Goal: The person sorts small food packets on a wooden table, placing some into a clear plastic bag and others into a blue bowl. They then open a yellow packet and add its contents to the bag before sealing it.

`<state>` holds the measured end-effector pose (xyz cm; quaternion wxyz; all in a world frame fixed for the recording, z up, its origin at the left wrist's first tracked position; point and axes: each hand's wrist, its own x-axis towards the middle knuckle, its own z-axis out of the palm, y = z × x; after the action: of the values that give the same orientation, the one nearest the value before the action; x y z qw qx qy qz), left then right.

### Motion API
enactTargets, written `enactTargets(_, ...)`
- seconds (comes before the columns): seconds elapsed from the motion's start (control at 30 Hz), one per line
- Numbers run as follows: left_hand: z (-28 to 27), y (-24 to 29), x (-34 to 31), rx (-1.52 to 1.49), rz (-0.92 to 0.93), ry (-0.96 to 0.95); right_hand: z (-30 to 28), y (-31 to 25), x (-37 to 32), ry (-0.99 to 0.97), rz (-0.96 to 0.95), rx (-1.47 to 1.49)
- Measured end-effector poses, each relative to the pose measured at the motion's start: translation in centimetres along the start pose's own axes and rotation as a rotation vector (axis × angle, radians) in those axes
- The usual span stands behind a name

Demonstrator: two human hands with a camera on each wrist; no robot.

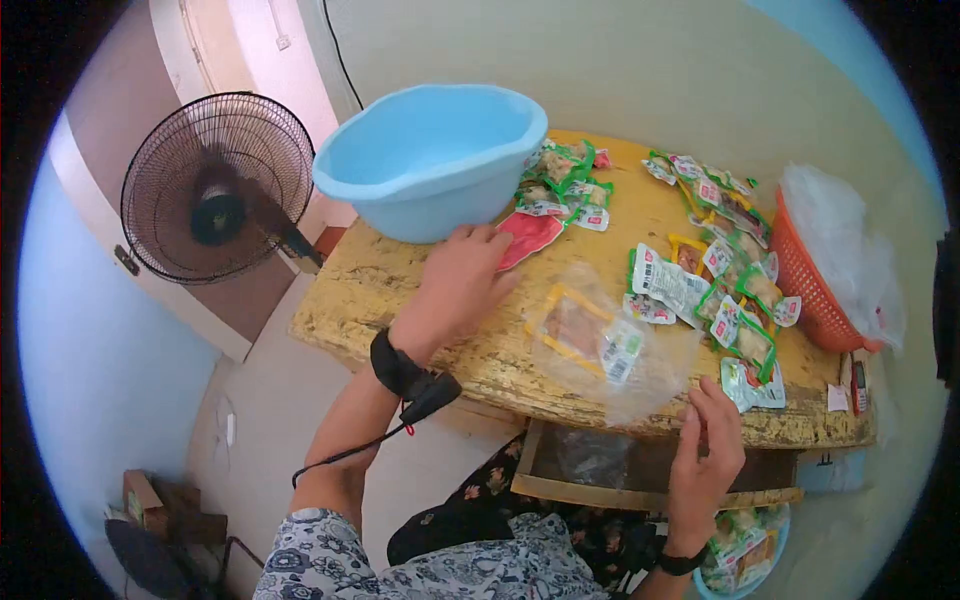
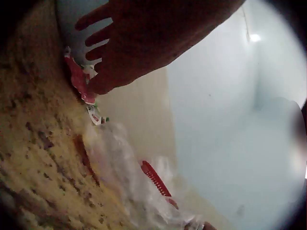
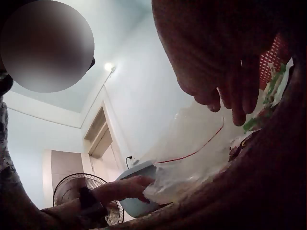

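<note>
My left hand is over the table's left part, its fingers spread beside a red flat packet in front of the blue basin. In the left wrist view the fingers of the left hand reach toward that red packet. A clear plastic bag lies crumpled at the table's front, with a yellow-edged packet showing through it. At the bag's near right corner is my right hand, fingers loosely bent. The right wrist view has these fingers hanging close over the bag.
Several green-edged snack packets are piled on the right, more beside the basin. An orange basket with plastic bags stands at the right edge. Below the tabletop a drawer is pulled out. A fan stands left.
</note>
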<state>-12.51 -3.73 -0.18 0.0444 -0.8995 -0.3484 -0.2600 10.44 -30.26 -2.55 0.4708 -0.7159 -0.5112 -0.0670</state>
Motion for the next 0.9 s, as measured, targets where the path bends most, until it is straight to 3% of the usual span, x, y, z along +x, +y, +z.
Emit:
enactTargets(0.07,-1.0,0.6,1.5,-0.01,-0.013,-0.099,0.3,1.1,-0.1,0.054,-0.019,0.029)
enactTargets(0.17,0.4,0.0,4.1,-0.049,0.023,-0.074,1.0,3.2,-0.2,0.059,0.043,0.086)
enactTargets(0.27,1.7,0.1,6.7,-0.012,-0.013,-0.134,1.9,3.5,-0.1,0.076,0.213,0.25)
enactTargets(0.47,6.8,-1.4,12.0,0.051,-0.081,-0.16,1.8,5.5,0.3,0.017,0.071,0.114)
enactTargets(0.57,7.1,-0.2,14.2,0.052,-0.05,-0.134,1.3,6.8,0.5,-0.015,0.138,0.257)
enactTargets(0.67,7.1,0.4,17.0,0.177,0.009,-0.099,-0.7,5.2,0.6,-0.134,0.324,0.439)
enactTargets(0.77,7.2,2.1,19.5,0.142,0.039,-0.161,-1.0,5.8,0.1,-0.166,0.258,0.455)
enactTargets(0.9,11.3,3.1,23.6,-0.11,0.22,-0.225,-0.7,7.3,0.0,-0.18,0.112,0.322)
